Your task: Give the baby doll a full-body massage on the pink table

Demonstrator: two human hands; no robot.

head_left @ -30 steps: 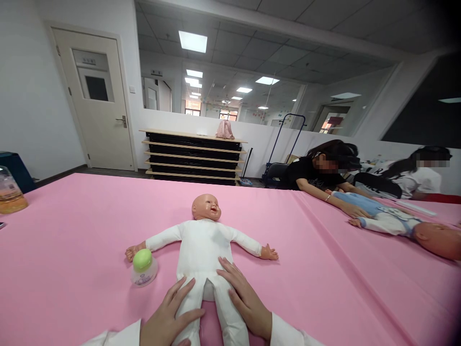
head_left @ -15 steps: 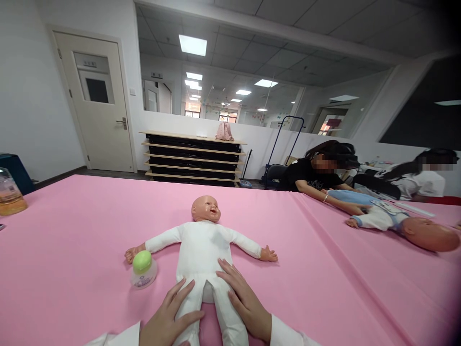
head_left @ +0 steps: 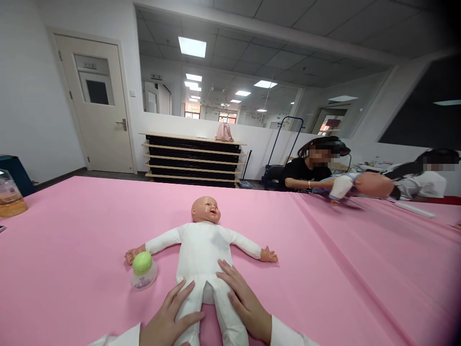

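Ceiling panels (head_left: 192, 46) are lighting the room brightly and evenly; shadows are staying soft, while wide-angle distortion and dark vignetting are creeping in at the right edge.

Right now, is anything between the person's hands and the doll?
Nothing visible. The left hand and right hand lie flat on the doll, at its thighs. The bottle stands apart, beside the doll's arm.

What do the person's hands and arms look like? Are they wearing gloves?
No gloves: both hands are bare. The left hand and the right hand each come out of a long white sleeve that ends at the wrist, with a plain cuff. No rings, watch or bracelet show. Only the wrists and the sleeve ends are in view.
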